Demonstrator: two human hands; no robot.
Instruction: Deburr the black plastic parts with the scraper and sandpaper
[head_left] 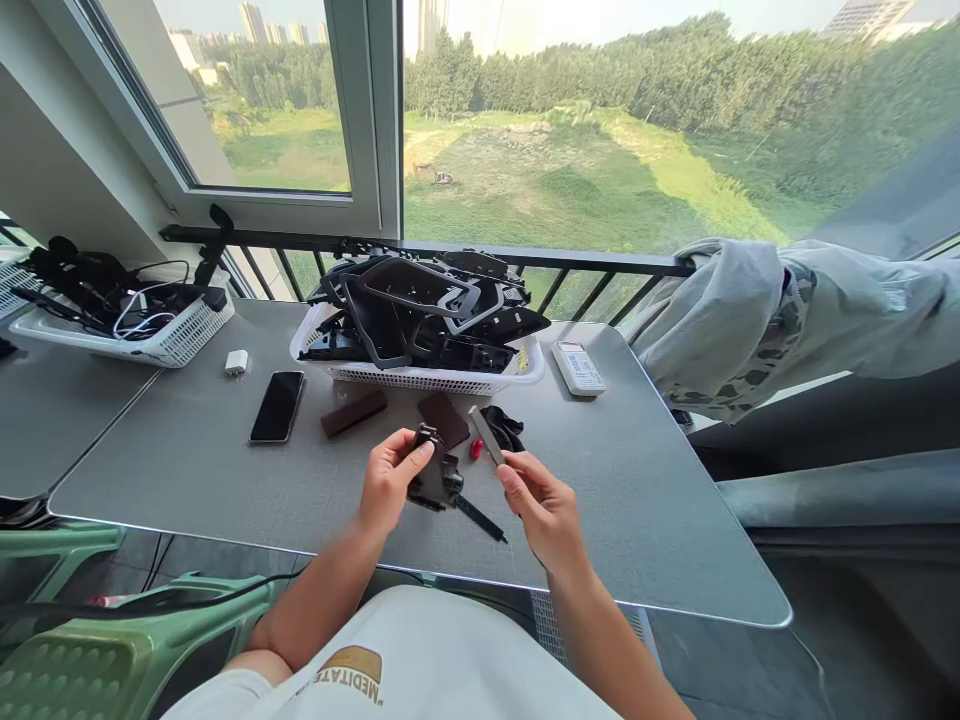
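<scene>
My left hand [386,485] is closed around a black plastic part [431,487], with the thumb pressed on its upper end. A thin black stick [481,520] reaches out from that part to the lower right; whether it is joined to it I cannot tell. Between the thumb and fingers of my right hand [547,510] is a narrow flat grey bar [487,437], tilted up to the left and apart from the black part. Just beyond my hands lie a small red object [476,449], a crumpled black cloth [508,425] and a dark brown flat piece [444,418].
A white basket [420,379] heaped with black plastic parts stands at the table's back edge. A brown block [354,413], a phone [277,408] and a white charger [236,363] lie leftward. A white device [577,369] sits right of the basket. Another basket [184,335] holds cables.
</scene>
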